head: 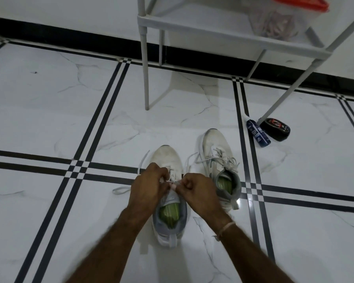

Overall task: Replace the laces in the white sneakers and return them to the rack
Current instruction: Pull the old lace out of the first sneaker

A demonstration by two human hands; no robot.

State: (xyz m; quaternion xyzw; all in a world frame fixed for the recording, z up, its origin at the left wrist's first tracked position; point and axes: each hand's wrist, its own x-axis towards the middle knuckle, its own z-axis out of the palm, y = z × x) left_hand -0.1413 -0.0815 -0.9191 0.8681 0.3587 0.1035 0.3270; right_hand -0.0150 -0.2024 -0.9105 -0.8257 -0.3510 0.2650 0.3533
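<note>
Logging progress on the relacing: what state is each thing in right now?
Left hand: pinches the lace.
Right hand: pinches the lace.
Lace: one end loose on floor.
Near sneaker: on floor, untied.
Far sneaker: on floor, laced.
Blue tube: lying flat.
Clear box: on rack, lid on.

I am seeing two bare forearms (114,242) with fine hair. A thin pale wristband (226,226) is circling the right wrist, a frayed end sticking out of it. The right hand (198,193) is showing just past the wristband, the left hand (149,186) beside that.
</note>
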